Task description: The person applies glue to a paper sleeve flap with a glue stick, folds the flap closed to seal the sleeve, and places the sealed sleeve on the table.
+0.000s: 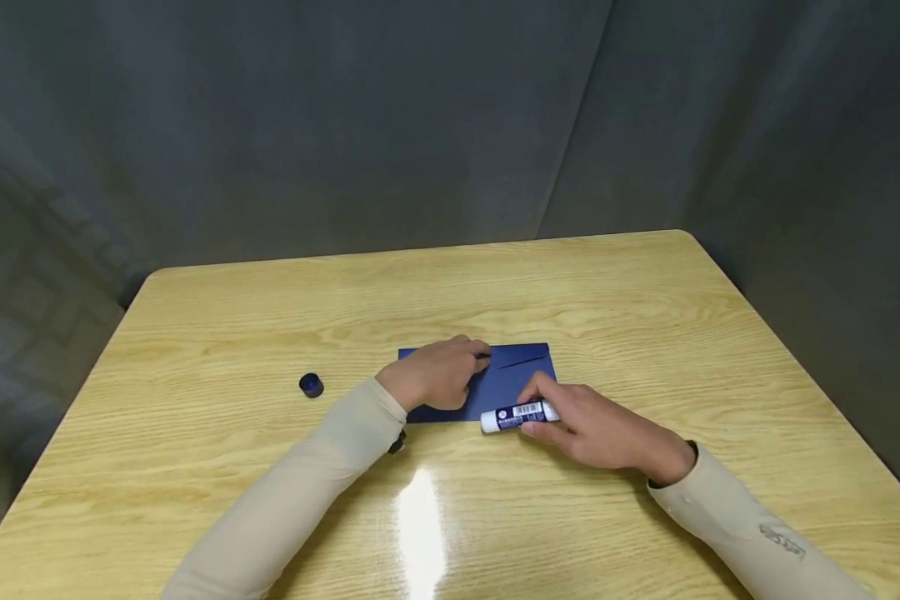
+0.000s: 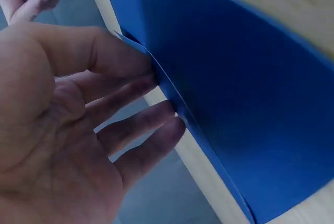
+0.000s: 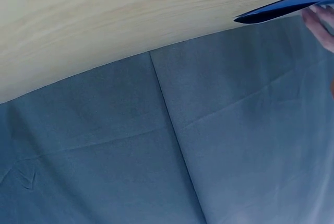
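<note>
A dark blue envelope [image 1: 506,383] lies on the table, its flap edge slightly raised. My left hand [image 1: 438,372] is over its left part; in the left wrist view the thumb and fingers [image 2: 125,57] pinch the flap's edge [image 2: 180,91], with the other fingers loosely bent beside it. In my right hand [image 1: 596,425] a white and dark blue glue stick [image 1: 521,414] is gripped between thumb and fingers, its white end pointing left, just over the envelope's near edge. A dark blue cap [image 1: 311,385] stands on the table, left of the envelope.
The wooden table [image 1: 607,292] has rounded far corners. A grey curtain [image 1: 345,125] hangs behind it and at both sides. A small dark object [image 1: 397,443] shows by the left wrist, partly hidden by the sleeve.
</note>
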`<state>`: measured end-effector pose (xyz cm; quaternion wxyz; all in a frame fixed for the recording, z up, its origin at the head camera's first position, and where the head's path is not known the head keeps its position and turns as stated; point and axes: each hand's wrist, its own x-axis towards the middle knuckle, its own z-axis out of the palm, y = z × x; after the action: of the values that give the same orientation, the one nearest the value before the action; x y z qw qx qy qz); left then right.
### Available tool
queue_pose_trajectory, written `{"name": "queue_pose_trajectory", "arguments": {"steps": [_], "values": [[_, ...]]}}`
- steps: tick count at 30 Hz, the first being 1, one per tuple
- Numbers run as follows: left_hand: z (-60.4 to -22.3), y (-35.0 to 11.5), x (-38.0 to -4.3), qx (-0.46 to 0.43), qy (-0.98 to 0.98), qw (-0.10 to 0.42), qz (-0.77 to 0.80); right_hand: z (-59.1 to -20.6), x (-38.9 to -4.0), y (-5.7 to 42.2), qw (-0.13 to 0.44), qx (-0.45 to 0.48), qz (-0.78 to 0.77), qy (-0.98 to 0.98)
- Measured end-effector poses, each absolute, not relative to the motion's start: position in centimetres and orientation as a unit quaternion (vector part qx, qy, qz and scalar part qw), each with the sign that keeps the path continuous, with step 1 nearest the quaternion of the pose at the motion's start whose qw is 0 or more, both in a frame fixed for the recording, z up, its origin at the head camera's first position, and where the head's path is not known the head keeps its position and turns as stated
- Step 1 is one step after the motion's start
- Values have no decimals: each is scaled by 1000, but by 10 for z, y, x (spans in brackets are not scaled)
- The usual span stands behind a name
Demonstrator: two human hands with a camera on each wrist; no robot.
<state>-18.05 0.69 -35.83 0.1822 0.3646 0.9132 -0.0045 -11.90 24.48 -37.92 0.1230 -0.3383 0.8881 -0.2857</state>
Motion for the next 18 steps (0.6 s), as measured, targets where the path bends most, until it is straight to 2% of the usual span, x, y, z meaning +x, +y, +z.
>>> {"name": "queue_pose_trajectory", "arguments": {"steps": [10,18], "values": [[-364,26,-185,365,917,147,-64,-380,-119,244,126,-349,-285,884],[-364,50,-190,337,921,164,-106,-382,-119,245,115,-359,-281,883]]}}
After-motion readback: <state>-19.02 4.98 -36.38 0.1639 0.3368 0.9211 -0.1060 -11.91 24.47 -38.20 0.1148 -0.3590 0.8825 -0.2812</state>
